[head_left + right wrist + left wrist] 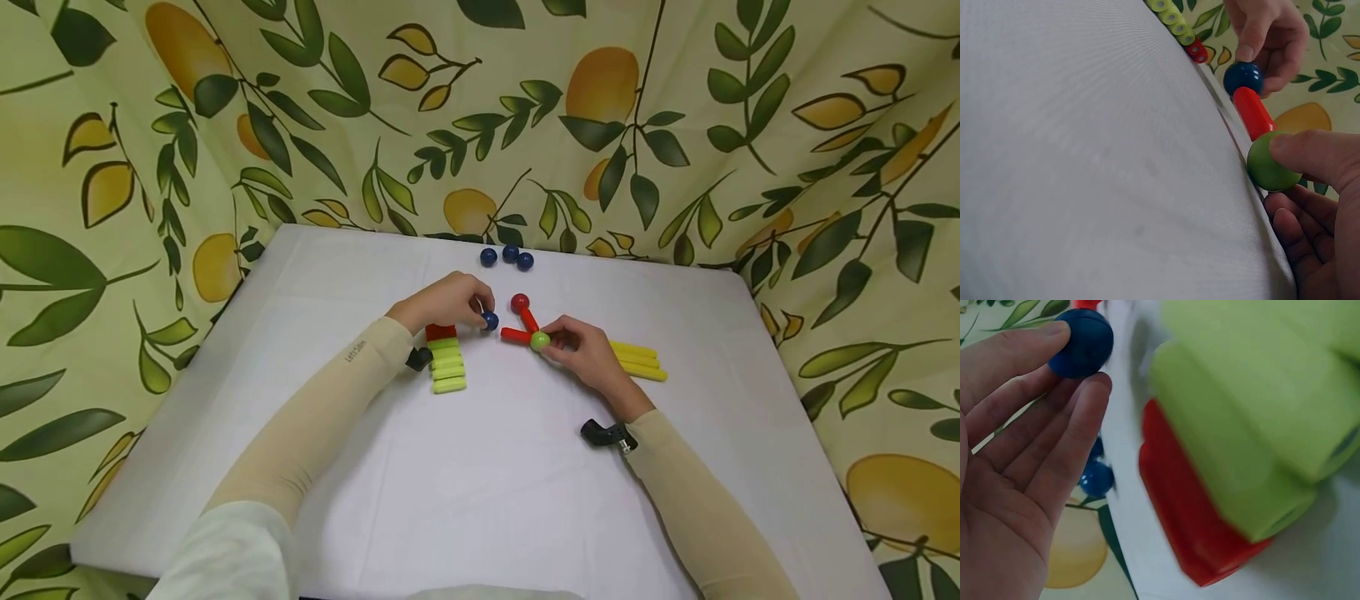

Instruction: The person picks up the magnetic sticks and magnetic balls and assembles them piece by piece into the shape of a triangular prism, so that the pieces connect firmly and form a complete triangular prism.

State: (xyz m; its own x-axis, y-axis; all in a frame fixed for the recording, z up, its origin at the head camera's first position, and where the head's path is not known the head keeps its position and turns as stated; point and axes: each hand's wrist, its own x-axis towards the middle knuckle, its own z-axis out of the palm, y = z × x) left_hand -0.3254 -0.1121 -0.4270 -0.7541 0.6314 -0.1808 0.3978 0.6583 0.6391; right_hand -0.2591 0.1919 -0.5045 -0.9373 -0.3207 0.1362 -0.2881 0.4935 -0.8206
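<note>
Between thumb and fingertips my left hand (450,302) pinches a dark blue ball (491,322). My right hand (588,352) pinches a green ball (540,341) with its thumb and fingers. Two red rods (515,336) stick out from that green ball, one pointing left and one pointing away from me. A red ball (520,303) sits at the far end of the second rod. The blue ball is just left of the left-pointing rod's free end; in the right wrist view it overlaps that rod's tip.
Several light green rods (448,367) lie in a row below my left hand, with red (441,332) at the row's far end. Yellow rods (639,362) lie right of my right hand. Three blue balls (510,253) rest near the white table's (480,500) back edge, before a patterned curtain.
</note>
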